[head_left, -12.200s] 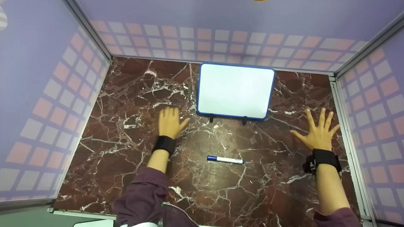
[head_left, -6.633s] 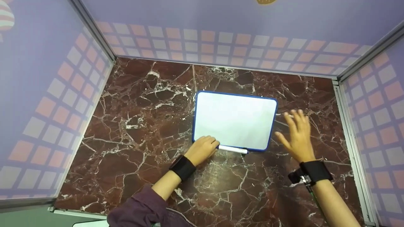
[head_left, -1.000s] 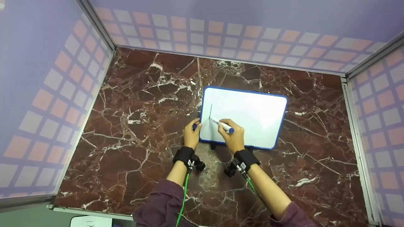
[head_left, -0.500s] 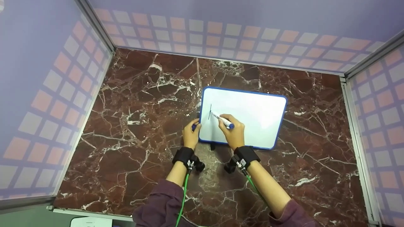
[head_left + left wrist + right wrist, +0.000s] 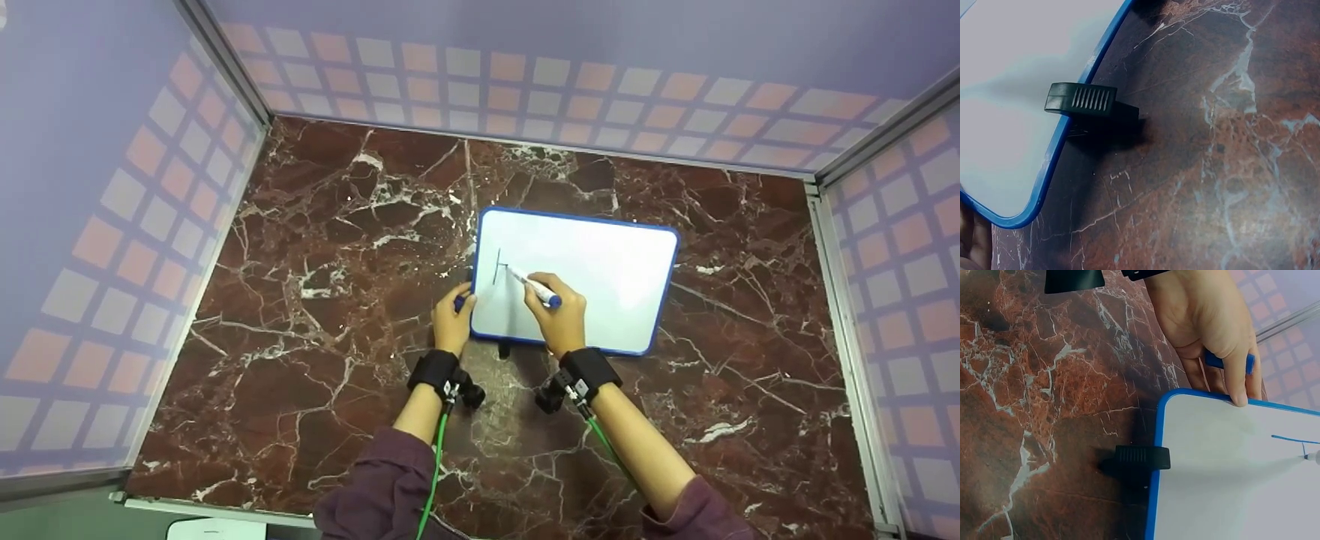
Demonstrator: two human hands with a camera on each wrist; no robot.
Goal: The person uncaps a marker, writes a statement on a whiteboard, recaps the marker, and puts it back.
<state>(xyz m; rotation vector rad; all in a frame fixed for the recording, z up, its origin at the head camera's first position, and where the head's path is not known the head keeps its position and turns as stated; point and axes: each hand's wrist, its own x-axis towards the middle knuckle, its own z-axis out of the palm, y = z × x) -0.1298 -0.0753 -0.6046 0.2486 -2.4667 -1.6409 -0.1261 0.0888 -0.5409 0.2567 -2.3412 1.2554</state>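
A blue-framed whiteboard lies tilted on its black feet in the middle of the table. My right hand pinches a white marker with a blue end; its tip touches the board's left part. A thin upright stroke is drawn there, and a short sideways stroke leads from it to the tip. At the board's left edge, my left hand holds the blue marker cap in its fingers and grips the frame. In the right wrist view, the left thumb lies over the frame beside the cap.
A black foot clasps the board's near edge. Brown marbled table surrounds the board, with checkered panels at the back and both sides. Green cables run from both wrists. A white object lies below the table's front left edge.
Over the last second, the marker tip has moved up from the upright stroke's lower end to its middle, then right, leaving a short sideways line. The left hand stays at the frame.
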